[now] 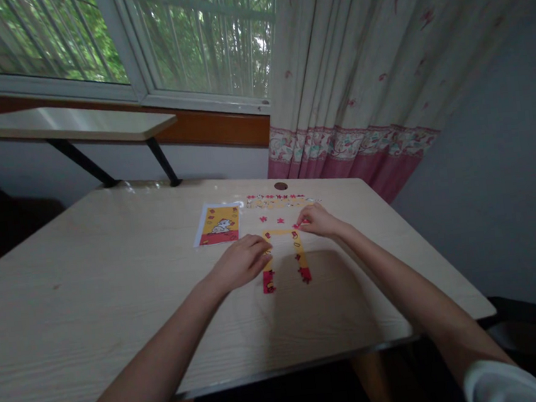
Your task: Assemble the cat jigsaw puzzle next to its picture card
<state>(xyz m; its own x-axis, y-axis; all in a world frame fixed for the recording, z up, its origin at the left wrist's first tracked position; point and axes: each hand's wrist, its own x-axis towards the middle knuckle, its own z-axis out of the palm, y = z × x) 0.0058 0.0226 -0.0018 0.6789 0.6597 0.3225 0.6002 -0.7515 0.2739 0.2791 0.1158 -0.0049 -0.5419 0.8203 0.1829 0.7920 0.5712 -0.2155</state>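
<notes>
The left hand (245, 261) is laid palm down over the left side of a partly assembled jigsaw puzzle (280, 231), its fingers loosely bent; whether a piece is gripped under them cannot be told. The right hand (318, 221) is bent at the puzzle's far right corner, thumb and forefinger brought close together. A pinkish-red puzzle piece (296, 227) is seen at these fingertips; whether it is pinched or merely touched cannot be told.

The puzzle is placed on a pale wood-grain desk (117, 304), between the hands. Three sides of a border are formed: a yellow strip along the far edge and two yellow side strips ended in red toward the near edge. Bare desktop is enclosed between them.

Just beyond the border, two loose red pieces (272, 220) are set apart from each other. Farther back, more pieces (280, 202) are lined up in rows, red ones behind paler ones. To the left, a printed picture (220, 223) is laid flat, on which a white animal is shown against yellow above red.

Behind the desk, a barred window (205, 36) is partly covered by a flowered curtain (353, 60). At the far left, a shelf (66, 124) is supported on black brackets.
</notes>
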